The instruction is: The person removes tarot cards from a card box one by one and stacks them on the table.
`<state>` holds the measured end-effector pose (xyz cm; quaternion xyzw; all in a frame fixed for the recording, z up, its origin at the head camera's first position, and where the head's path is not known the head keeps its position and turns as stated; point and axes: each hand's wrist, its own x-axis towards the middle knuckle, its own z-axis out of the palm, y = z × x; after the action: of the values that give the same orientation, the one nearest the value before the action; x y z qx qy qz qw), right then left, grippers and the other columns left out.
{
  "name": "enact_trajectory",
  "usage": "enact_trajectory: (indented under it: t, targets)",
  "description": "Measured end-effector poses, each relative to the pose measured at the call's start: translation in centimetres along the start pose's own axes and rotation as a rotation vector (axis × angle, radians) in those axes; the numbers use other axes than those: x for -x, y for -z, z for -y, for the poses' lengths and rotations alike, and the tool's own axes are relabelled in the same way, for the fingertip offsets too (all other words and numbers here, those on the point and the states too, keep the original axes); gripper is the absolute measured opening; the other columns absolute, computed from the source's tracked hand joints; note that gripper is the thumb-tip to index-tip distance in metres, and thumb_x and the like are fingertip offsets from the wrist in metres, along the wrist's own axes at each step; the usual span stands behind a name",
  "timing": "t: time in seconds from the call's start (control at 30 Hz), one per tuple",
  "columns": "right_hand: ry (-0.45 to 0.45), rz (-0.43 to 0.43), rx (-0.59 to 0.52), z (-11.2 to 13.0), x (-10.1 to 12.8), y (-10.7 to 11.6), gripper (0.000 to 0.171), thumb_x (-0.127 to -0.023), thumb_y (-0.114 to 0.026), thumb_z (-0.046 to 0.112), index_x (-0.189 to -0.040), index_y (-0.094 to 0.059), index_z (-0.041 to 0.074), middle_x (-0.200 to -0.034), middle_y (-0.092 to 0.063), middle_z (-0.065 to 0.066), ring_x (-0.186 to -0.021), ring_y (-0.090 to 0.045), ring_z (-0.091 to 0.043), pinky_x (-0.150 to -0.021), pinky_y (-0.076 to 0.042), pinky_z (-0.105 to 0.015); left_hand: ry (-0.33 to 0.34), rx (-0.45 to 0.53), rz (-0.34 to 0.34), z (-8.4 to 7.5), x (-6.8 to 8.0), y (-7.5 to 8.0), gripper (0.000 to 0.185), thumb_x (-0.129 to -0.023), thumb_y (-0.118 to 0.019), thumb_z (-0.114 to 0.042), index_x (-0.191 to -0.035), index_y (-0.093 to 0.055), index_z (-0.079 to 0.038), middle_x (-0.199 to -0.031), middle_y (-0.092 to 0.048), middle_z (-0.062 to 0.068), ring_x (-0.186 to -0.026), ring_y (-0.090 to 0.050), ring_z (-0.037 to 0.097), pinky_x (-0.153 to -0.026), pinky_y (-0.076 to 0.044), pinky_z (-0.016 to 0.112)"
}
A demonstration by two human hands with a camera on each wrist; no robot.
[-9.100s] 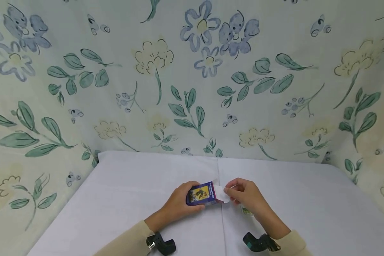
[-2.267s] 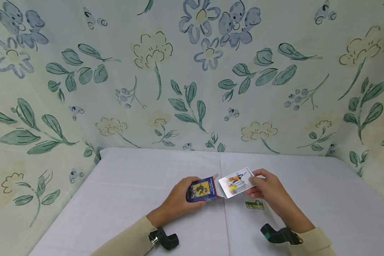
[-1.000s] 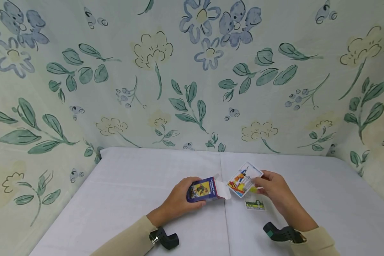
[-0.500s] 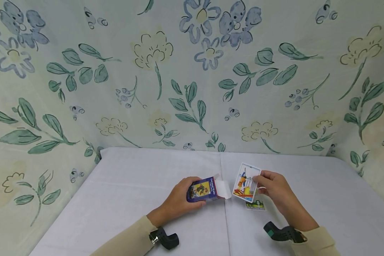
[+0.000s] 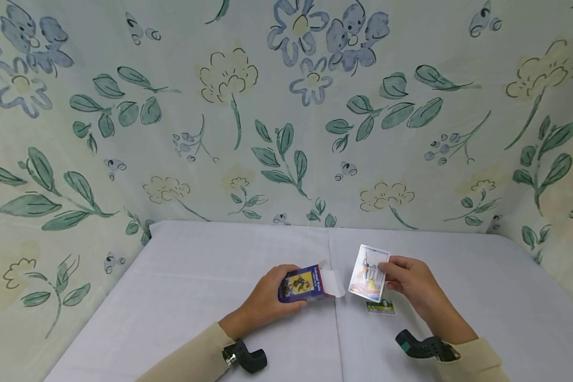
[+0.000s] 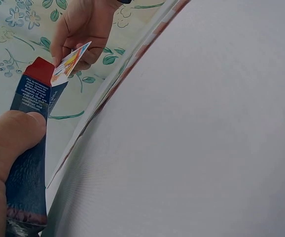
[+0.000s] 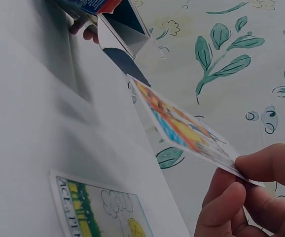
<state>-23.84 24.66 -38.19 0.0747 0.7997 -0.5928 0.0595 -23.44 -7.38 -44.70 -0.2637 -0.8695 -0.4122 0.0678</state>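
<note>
My left hand [image 5: 269, 297] grips a dark blue tarot card box [image 5: 300, 285] with a yellow picture on its front. The box's white end flap [image 5: 332, 283] stands out toward the right, and in the right wrist view its mouth [image 7: 127, 30] gapes. Between thumb and fingers, my right hand [image 5: 410, 278] pinches a tarot card [image 5: 366, 271] by its right edge, picture up and glinting. Beneath it, a second tarot card [image 5: 382, 306] lies face up on the table, partly covered in the head view; the right wrist view shows "ACE" lettering on this card [image 7: 100, 207].
A white cloth with a centre crease covers the table [image 5: 210, 265]. Behind it hangs a floral curtain [image 5: 286, 132]. Both wrists carry black camera mounts, one on the left [image 5: 245, 356] and one on the right [image 5: 422, 346].
The right hand has drawn a card away from the box mouth to the right and turned it more upright, over the card on the table. The left hand keeps its hold on the box.
</note>
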Motion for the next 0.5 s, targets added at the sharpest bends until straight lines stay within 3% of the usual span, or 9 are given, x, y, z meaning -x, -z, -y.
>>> enact_trajectory:
  t: [0.5]
  targets:
    - [-0.027, -0.061, 0.029, -0.71, -0.49, 0.40, 0.058, -0.087, -0.071, 0.036, -0.127, -0.055, -0.003, -0.118, -0.060, -0.016, -0.094, -0.059, -0.026, -0.076, -0.053, -0.023, 0.003, -0.001, -0.001, -0.05, 0.02, 0.00, 0.070, -0.079, -0.078, -0.043, -0.136, -0.046, -0.017, -0.123, -0.055, -0.004, -0.104, -0.052, 0.009, -0.090, -0.046, 0.032]
